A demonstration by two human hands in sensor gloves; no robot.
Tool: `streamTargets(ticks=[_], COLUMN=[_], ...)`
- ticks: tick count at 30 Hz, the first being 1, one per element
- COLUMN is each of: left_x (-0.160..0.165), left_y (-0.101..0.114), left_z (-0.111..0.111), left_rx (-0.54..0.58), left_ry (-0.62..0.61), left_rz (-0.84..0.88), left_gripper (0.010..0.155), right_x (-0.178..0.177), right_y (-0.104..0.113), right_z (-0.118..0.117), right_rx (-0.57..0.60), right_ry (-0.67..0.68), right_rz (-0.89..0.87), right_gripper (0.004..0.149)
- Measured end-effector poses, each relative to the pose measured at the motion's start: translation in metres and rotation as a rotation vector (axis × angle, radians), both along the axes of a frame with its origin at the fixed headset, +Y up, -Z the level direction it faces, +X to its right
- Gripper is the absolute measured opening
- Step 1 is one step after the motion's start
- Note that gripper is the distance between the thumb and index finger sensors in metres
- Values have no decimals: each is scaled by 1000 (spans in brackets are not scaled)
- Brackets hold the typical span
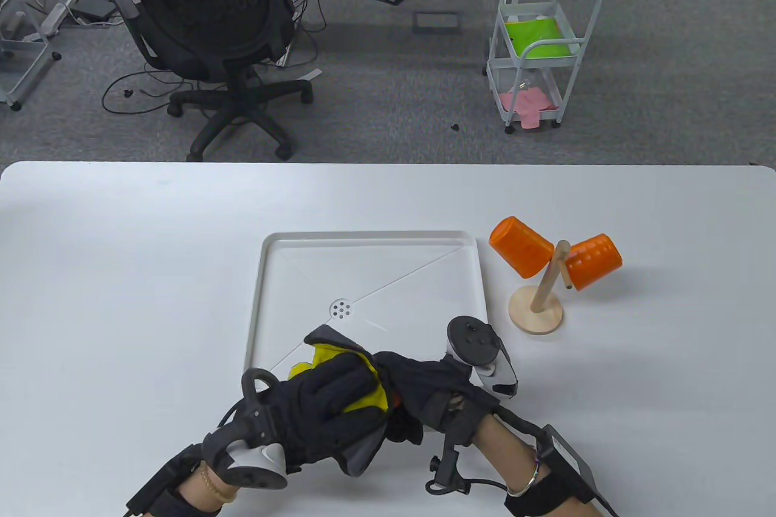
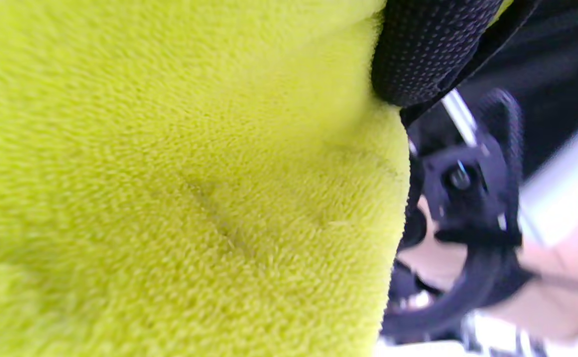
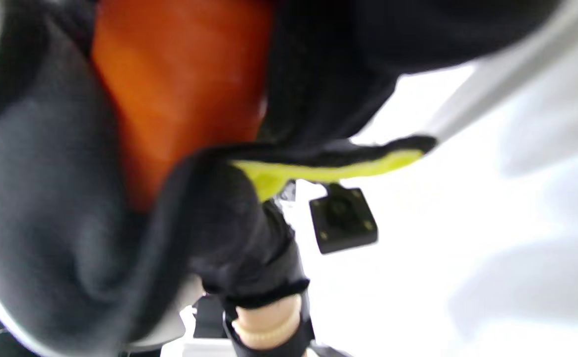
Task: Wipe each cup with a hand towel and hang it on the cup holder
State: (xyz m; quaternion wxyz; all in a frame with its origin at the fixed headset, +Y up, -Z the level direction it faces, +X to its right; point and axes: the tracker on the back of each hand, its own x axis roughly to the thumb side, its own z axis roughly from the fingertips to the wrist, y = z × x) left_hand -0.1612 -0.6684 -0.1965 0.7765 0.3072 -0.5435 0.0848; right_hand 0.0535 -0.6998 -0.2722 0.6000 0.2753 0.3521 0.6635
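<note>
My left hand [image 1: 330,399] wraps a yellow hand towel [image 1: 370,399] around an orange cup [image 1: 395,402] that is almost fully hidden. My right hand [image 1: 424,393] grips that cup from the right; in the right wrist view the orange cup [image 3: 179,94] sits between dark gloved fingers with a strip of towel [image 3: 318,171] below it. The towel [image 2: 179,188] fills the left wrist view. Both hands hover over the near edge of the white tray [image 1: 370,262]. On the wooden cup holder [image 1: 539,299] to the right hang two orange cups [image 1: 521,245] [image 1: 595,261].
The table's far edge runs across the middle of the table view. Beyond it stand an office chair [image 1: 212,32] and a small white trolley [image 1: 539,56] on the carpet. Bare tabletop lies to the left of the tray and right of the holder.
</note>
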Motion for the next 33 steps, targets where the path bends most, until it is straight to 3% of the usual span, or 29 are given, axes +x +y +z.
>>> streamTargets(ticks=[5,13,18,25,28,33], left_x=[9,2,-11,-28,-29,-30], left_y=[-6,0,1,-10,-18,-31], left_z=[12,0,-21,-47,-54,-62], left_rx=[205,26,-329,-795,-934,-1169], left_ry=[27,47,24,-76,-116,-201], left_rz=[-154,-33,184,499,559,675], left_gripper=[60,66,77,82,82,82], right_x=[-1,7,26,66,85,120], right_y=[-17,-3,30,97,116,136], right_z=[-3,-3,-2,31,47,63], right_rx=[-207,-132,148,717,886,1053], right_ry=[58,18,-106,-441,-618,-937], right_rz=[53,0,-1,207,304,510], right_gripper=[84,82,77,73,73,72])
